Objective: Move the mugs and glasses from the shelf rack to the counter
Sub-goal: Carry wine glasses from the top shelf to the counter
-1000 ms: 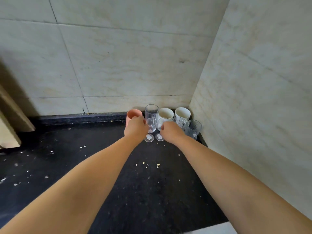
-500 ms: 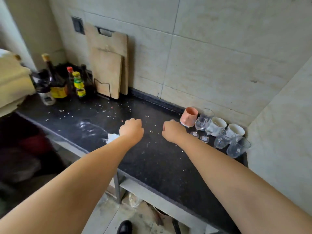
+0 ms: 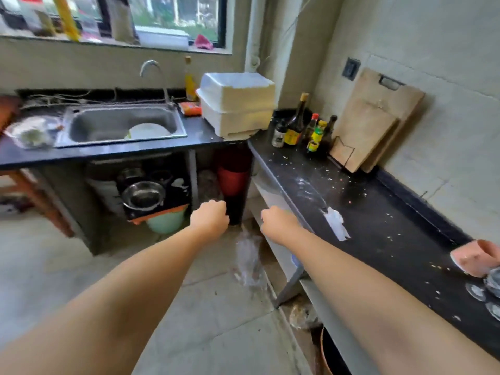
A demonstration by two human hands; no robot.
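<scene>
Now, at far left, a steel sink [image 3: 81, 136] set into the dark worktop. Toward the middle, left hand [image 3: 209, 219] curled into a loose fist over the floor, holding nothing. Just right of it, right hand [image 3: 278, 226] likewise fisted and empty, hovering at the front edge of the black counter [image 3: 378, 226]. Well apart to the right, at the frame's edge near the counter's back, pink mug [image 3: 474, 257], leaning in this wide view, mouth up and right. Touching or just beside it below, glasses [image 3: 491, 288], cut off, only 2 or so bases visible; long axis cannot be told.
</scene>
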